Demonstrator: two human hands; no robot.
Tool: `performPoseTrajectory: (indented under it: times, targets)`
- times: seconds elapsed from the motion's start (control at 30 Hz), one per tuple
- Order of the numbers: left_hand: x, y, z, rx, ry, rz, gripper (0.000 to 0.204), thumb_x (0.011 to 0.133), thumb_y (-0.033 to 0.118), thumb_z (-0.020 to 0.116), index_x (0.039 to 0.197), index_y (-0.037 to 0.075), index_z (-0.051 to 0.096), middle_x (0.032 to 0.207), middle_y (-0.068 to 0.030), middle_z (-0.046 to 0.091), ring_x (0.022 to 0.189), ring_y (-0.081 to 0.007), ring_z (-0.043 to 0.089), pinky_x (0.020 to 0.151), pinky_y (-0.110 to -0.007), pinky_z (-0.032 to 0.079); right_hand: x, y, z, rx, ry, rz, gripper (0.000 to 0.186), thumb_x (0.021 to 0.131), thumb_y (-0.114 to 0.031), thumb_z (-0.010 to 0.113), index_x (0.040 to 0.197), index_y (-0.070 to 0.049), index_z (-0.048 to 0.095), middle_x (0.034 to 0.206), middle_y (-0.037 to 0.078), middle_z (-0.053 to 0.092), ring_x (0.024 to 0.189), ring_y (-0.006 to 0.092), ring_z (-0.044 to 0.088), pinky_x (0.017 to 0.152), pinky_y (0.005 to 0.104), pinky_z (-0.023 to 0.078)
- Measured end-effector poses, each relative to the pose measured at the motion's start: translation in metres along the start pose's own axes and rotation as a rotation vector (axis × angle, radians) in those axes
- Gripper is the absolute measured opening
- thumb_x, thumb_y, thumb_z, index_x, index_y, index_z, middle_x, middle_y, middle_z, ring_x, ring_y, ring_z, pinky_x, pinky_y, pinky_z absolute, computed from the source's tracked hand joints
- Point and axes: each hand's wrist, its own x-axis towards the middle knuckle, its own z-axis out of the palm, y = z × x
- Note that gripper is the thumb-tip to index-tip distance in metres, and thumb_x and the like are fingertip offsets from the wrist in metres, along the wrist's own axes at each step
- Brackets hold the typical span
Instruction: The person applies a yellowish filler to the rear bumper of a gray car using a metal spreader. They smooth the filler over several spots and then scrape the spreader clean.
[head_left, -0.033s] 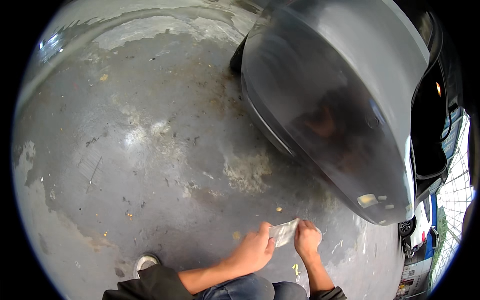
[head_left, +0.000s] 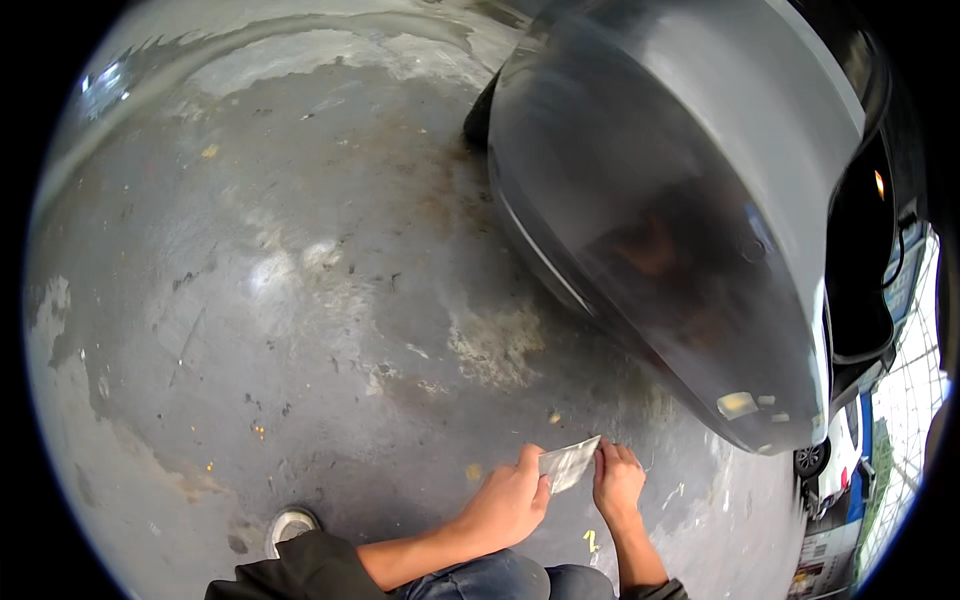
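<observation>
Left hand (head_left: pixel 507 505) with unchanged grip on 1 pale sheet (head_left: pixel 570 464), right hand (head_left: pixel 620 481) slightly farther right, grip unclear

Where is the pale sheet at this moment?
In the head view, the sheet is low, right of centre, between the left hand and the right hand, above the knees.
</observation>
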Motion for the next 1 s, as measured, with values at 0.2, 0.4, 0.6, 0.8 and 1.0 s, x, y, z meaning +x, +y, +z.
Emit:
performPoseTrajectory:
  times: [0.2,0.4,0.6,0.8,1.0]
  targets:
    - [0.005,-0.015,-0.011,-0.376,0.17,0.004,0.024,0.096,0.014,0.048,0.105,-0.008,0.042,0.091,-0.0192,0.066,0.076,-0.0234,0.068,0.066,-0.033,0.054,-0.002,-0.009,-0.009,0.247,0.1,0.194,0.018,0.088,-0.012,0.058,0.097,0.002,0.064,0.078,0.018,0.064,0.069,0.0321,0.061,0.064,0.0375,0.048]
    - [0.0,-0.031,-0.044,-0.905,0.277,0.047,0.028,0.099,0.021,0.046,0.11,-0.006,0.048,0.098,-0.0144,0.063,0.081,-0.0185,0.065,0.068,-0.031,0.056,-0.002,-0.017,-0.019,0.371,-0.006,0.378,0.019,0.089,-0.017,0.06,0.092,0.001,0.063,0.068,0.018,0.06,0.055,0.0258,0.055,0.055,0.0345,0.044]
    - [-0.013,-0.042,-0.081,-1.132,0.313,-0.157,0.03,0.098,0.023,0.047,0.114,-0.001,0.051,0.108,-0.0129,0.062,0.093,-0.0242,0.065,0.069,-0.039,0.059,-0.003,-0.019,-0.014,0.42,-0.008,0.433,0.022,0.089,-0.022,0.062,0.088,0.001,0.064,0.062,0.015,0.058,0.053,0.019,0.052,0.054,0.0326,0.043]
    - [-0.024,-0.058,-0.086,-1.14,0.313,-0.221,0.026,0.098,0.02,0.048,0.11,-0.001,0.055,0.102,-0.0104,0.064,0.09,-0.0213,0.065,0.072,-0.038,0.058,0.004,-0.04,-0.017,0.364,-0.06,0.383,0.025,0.087,-0.024,0.064,0.088,0.001,0.064,0.064,0.017,0.061,0.055,0.0246,0.058,0.055,0.0341,0.046]
    - [-0.029,-0.078,-0.072,-1.121,0.309,-0.235,0.025,0.097,0.022,0.052,0.103,0.0,0.061,0.094,-0.0061,0.066,0.083,-0.0111,0.061,0.076,-0.026,0.048,0.006,-0.043,-0.016,0.438,-0.03,0.373,0.03,0.087,-0.022,0.066,0.072,0.003,0.057,0.056,0.009,0.053,0.051,0.013,0.045,0.049,0.0301,0.038]
